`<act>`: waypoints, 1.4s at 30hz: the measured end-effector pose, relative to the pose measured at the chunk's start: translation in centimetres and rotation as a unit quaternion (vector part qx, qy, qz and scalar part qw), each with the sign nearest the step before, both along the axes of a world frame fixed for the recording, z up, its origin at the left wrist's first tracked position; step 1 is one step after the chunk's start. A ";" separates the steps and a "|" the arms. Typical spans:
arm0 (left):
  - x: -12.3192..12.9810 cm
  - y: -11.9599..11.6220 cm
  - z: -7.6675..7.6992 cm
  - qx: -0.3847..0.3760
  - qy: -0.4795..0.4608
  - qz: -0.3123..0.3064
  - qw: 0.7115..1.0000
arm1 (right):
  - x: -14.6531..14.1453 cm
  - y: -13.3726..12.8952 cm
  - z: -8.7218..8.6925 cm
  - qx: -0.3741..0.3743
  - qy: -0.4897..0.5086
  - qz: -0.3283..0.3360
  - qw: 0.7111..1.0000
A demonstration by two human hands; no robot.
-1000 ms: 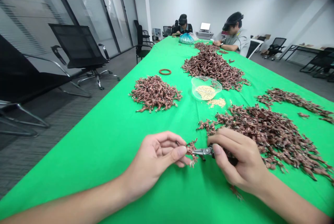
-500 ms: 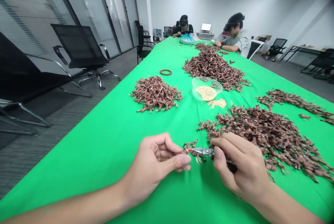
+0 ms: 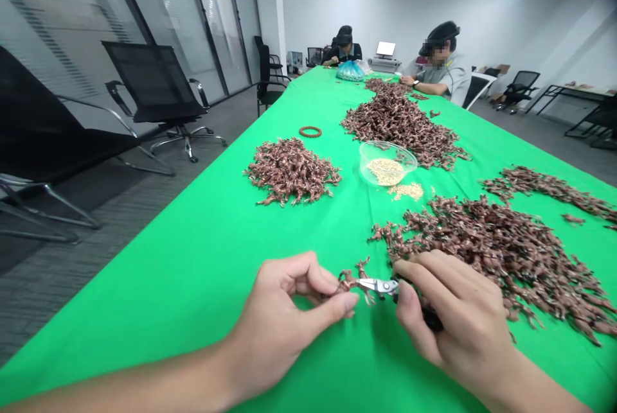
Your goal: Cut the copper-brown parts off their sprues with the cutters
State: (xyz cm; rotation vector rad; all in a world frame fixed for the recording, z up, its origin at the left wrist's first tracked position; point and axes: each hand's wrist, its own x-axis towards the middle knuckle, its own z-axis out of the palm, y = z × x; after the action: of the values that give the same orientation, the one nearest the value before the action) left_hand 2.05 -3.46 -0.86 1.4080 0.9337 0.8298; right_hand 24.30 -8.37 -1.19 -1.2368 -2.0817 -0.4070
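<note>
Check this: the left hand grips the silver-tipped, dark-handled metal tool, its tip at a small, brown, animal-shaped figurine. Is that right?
Wrong hand: the head view shows the right hand gripping the tool. Its tip is at the figurine, as you said.

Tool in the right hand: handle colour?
Black, on the part of the handle not hidden by the right hand; seen in the head view.

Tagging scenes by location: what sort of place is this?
Probably an office or meeting room used for handwork: a black swivel chair stands near glass panels, and a long green-covered table bears heaps of small brown figures.
</note>
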 end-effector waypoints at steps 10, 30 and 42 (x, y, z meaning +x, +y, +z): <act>-0.1 -0.2 -0.1 0.011 0.007 0.011 1.000 | -0.2 0.1 0.1 -0.009 0.060 0.006 0.998; -0.1 0.2 0.5 -0.089 -0.050 -0.062 0.993 | -0.2 0.6 0.7 -0.108 0.206 0.043 0.972; 0.0 0.1 0.2 -0.104 -0.065 -0.089 0.988 | -0.4 0.3 0.3 -0.025 0.102 0.030 0.994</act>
State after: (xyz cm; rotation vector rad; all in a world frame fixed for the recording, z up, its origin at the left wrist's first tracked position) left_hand 2.05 -3.38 -0.69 1.2213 0.7588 0.6617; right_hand 23.87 -8.06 -0.87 -1.1887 -1.9590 -0.1944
